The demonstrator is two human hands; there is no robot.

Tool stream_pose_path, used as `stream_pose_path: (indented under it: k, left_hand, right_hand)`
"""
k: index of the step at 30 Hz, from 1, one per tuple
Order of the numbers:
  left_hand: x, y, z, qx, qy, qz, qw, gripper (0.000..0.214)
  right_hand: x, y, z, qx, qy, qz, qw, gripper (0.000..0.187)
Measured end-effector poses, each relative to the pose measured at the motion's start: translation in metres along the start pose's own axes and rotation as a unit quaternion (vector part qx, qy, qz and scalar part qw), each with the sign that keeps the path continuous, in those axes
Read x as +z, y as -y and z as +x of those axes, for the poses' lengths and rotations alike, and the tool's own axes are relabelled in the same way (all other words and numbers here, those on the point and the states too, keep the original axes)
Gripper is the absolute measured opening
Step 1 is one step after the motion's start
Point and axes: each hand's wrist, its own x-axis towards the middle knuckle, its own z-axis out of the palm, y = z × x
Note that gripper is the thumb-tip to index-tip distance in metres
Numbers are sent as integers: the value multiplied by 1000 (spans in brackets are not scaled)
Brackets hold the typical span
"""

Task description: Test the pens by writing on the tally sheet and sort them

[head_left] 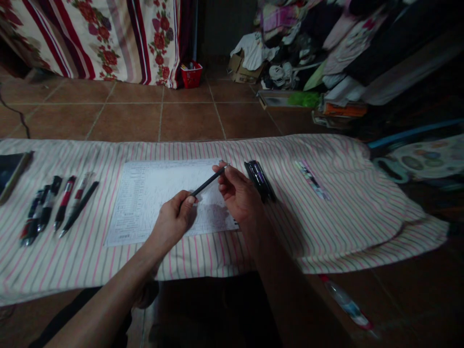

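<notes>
My left hand [176,218] and my right hand [237,191] hold a thin dark pen [208,182] between them, just above a printed sheet of paper [155,195]. The left fingers pinch the pen's near end. The right fingertips pinch its far, silvery end. The paper lies on a pink-striped cloth [344,212] spread over the floor. Both hands are closed on the pen.
A row of several pens [60,205] lies on the cloth at the left, beside a dark flat object [10,169]. A bundle of dark pens [259,180] lies right of the paper, and another pen [311,180] further right. A floral sheet, a red basket [191,75] and heaped clothes stand behind.
</notes>
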Motion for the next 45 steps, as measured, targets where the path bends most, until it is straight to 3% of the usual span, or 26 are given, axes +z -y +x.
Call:
stream_pose_path:
  k: [5, 12, 20, 26, 37, 45]
  left_hand:
    - [6, -7, -1, -103, 88, -193, 972, 24]
    - [-2, -11, 0, -171, 141, -260, 940, 20]
    - [1, -10, 0, -154, 146, -250, 945, 23]
    - [4, -1, 0, -72, 88, -162, 980, 31]
    - [1, 5, 1, 0, 17, -17, 1000, 32]
    - [3, -7, -2, -96, 90, -160, 978, 30]
  right_hand:
    - [0, 1, -1, 4, 18, -2, 1000, 20]
    - [-2, 1, -1, 26, -1, 6, 1000, 17]
    - [-3, 0, 1, 26, -3, 4, 1000, 17]
    - [-4, 0, 1, 9, 2, -4, 1000, 17]
    - [-2, 1, -1, -4, 18, -12, 1000, 18]
    - [-4, 1, 0, 6, 25, 9, 1000, 19]
